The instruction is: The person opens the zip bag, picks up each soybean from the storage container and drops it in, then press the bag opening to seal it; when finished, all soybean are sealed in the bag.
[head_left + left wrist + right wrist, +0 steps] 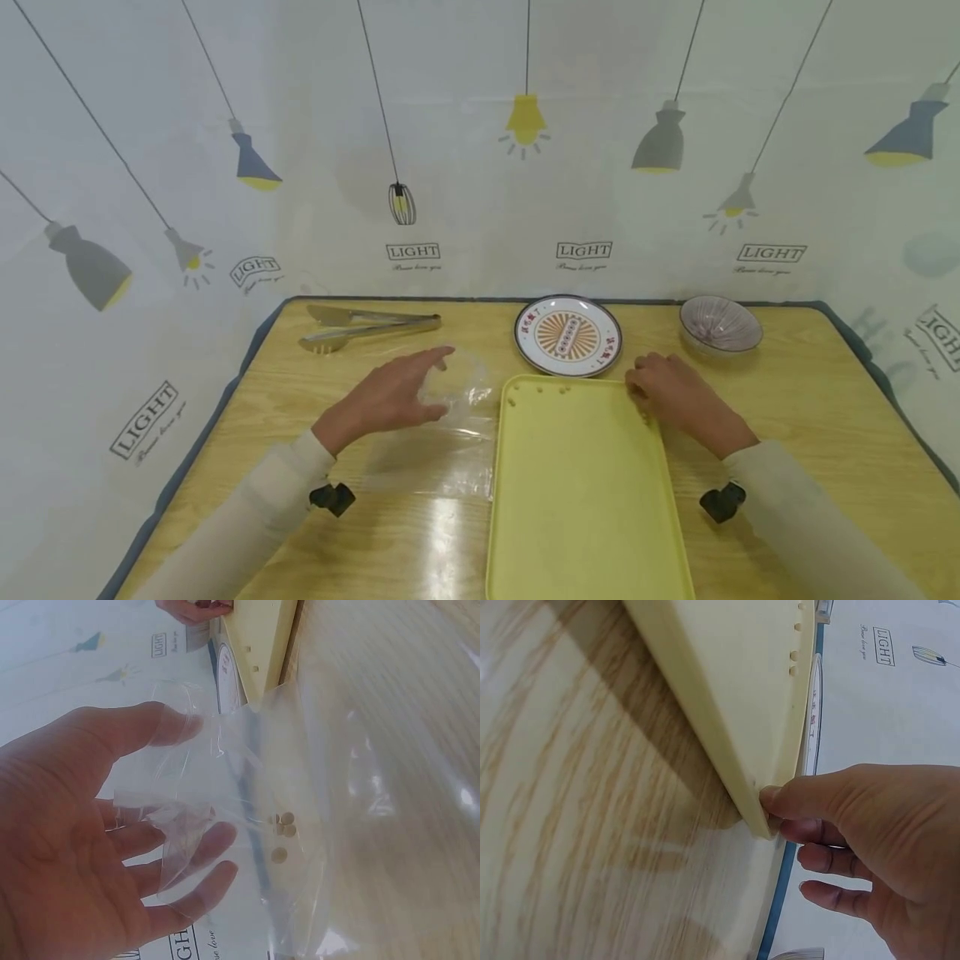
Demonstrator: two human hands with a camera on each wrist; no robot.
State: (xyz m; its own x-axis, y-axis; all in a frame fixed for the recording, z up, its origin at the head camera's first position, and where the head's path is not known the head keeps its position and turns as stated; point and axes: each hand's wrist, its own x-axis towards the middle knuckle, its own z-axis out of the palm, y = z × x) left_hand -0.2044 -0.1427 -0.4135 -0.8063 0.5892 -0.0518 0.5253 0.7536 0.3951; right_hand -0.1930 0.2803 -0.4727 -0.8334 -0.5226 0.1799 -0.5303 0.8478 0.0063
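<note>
My left hand (390, 393) lies at a clear plastic bag (367, 787), left of a yellow tray (581, 492). Its thumb and fingers are spread apart, with thin film over and between them. Several small round tan balls (283, 829) show through the bag. At the tray's far right corner, my right hand (678, 400) pinches the rim, thumb (784, 796) on the inner side and index finger by the outside of the wall. More tan balls (564, 390) sit along the tray's far left edge.
Metal tongs (367, 321) lie at the back left. Behind the tray is a round patterned plate (567, 335), close to its far edge. A small bowl (720, 325) stands at the back right. A printed cloth (480, 167) covers the wall behind the table.
</note>
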